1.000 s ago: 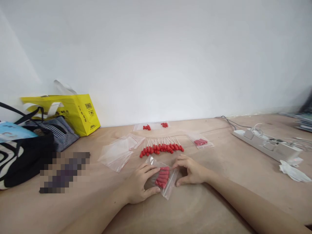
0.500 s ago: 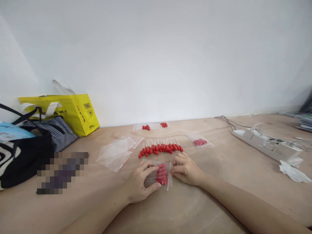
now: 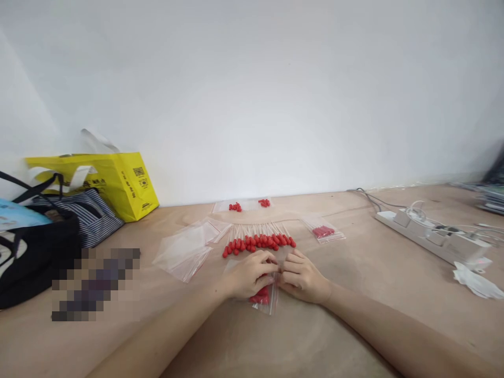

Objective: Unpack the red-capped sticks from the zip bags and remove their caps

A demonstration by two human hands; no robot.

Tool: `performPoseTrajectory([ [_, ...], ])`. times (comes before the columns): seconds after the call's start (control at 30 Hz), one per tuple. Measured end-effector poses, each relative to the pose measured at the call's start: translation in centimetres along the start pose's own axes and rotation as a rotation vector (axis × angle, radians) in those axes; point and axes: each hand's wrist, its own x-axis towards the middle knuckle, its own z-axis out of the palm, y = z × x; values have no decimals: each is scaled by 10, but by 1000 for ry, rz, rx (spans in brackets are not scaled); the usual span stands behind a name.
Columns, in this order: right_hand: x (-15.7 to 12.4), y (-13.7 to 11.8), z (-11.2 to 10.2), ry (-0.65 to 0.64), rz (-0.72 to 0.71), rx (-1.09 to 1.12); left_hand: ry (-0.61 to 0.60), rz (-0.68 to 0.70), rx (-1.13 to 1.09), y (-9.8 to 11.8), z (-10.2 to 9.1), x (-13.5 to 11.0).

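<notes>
Between my two hands lies a clear zip bag with several red-tipped sticks inside. My left hand reaches over the bag, its fingers closed at the far corner of the zip edge and covering part of the red tips. Against the same edge, my right hand has its fingers bent and pinched on the bag, close to the left fingertips. Just beyond my hands, a row of loose red-tipped sticks lies with the red ends toward me.
Flat clear zip bags overlap on the left. A filled bag lies right of the row; another bag with red pieces lies by the wall. A yellow bag, a black bag and a power strip flank the table.
My left hand has moved from the bag's left side across its top to the zip edge, beside my right hand. The bag has shifted slightly toward me.
</notes>
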Motion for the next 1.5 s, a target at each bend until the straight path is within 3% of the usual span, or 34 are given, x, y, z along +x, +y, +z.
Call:
performPoseTrajectory([
  [0.2, 2, -2, 0, -16, -24, 26, 5, -29, -146, 1, 3, -8],
  [0.6, 3, -6, -2, -81, -72, 49, 198, -139, -279, -3, 13, -16],
  [1.17, 3, -7, -3, -78, -79, 50, 168, -163, -272, 2, 9, -17],
  [1.5, 4, -7, -4, -59, -62, 45, 109, -89, -206, 0, 3, -18],
])
